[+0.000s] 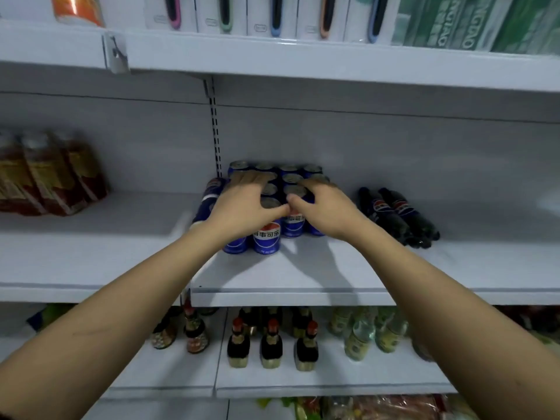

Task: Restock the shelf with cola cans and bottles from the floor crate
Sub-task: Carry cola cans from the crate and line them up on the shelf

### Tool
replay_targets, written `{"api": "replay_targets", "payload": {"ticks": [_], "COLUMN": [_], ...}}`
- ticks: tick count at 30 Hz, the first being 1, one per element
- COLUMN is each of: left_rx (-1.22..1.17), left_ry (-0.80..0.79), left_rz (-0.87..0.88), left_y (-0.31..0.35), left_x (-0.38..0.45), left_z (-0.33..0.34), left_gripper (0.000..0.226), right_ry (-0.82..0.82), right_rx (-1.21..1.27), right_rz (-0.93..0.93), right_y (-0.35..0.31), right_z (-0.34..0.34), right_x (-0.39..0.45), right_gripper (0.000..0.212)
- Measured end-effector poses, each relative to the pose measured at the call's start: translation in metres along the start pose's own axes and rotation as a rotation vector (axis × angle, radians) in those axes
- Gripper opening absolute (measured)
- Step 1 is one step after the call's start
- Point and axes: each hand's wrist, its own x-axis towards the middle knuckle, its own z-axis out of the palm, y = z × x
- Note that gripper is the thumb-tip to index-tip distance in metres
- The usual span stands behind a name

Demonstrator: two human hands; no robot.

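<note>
Both hands, left [242,204] and right [324,207], rest spread on upright cans [266,237]; bottles [400,216] lie lengthwise, caps forward

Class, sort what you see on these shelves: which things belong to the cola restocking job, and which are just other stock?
Part of the job:
- cola cans, grouped upright on the middle shelf
- cola bottles, lying to their right
- left hand and right hand, resting on the can tops

Other stock:
- amber bottles
- dark red-capped bottles
- pale green bottles
- boxed items above
</note>
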Motion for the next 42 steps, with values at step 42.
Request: {"api": "replay_targets", "payload": {"ticks": [42], "left_rx": [-1.064], "left_ry": [-1.125], "left_rz": [0.280], "left_y": [0.950], "left_x": [-0.076], "left_z": [0.402], "left_gripper": [0.064], "right_ry": [0.841], "right_rx": [0.449], "right_rz": [1.154], "right_y": [0.583], "right_z": [-0.426], "right_x": [-0.594], "right_gripper": [0.064]}}
